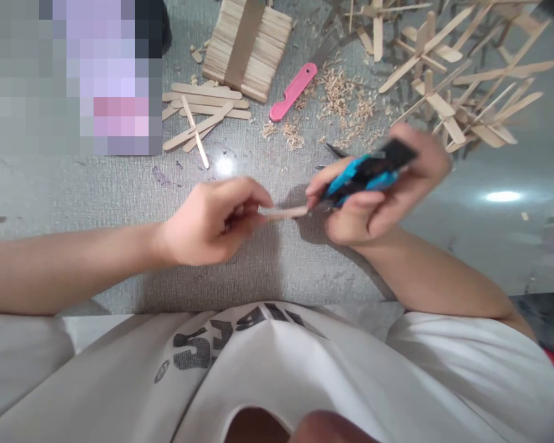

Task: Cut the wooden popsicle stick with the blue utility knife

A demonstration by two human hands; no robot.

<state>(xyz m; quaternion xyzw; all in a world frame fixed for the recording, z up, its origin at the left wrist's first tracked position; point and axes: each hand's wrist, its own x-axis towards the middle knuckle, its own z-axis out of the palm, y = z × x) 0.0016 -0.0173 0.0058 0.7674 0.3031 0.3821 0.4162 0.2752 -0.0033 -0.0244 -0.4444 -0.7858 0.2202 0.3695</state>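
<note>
Near the middle of the table, my left hand [215, 218] pinches one end of a wooden craft stick [286, 213]. My right hand [388, 203] is wrapped round a blue and black hand tool [362, 178], slightly blurred and partly covered by the fingers, so its exact kind is unclear. The tool's front end meets the other end of the stick, and fingers hide part of that contact. Both hands are above the grey tabletop [203, 289].
Loose craft sticks [207, 101] lie beside a banded bundle of sticks [247, 46]. A pink-handled knife [295, 92] rests by wood shavings [346, 98]. Several star-like stick assemblies [429, 52] crowd the upper right. A pixelated patch covers the upper left.
</note>
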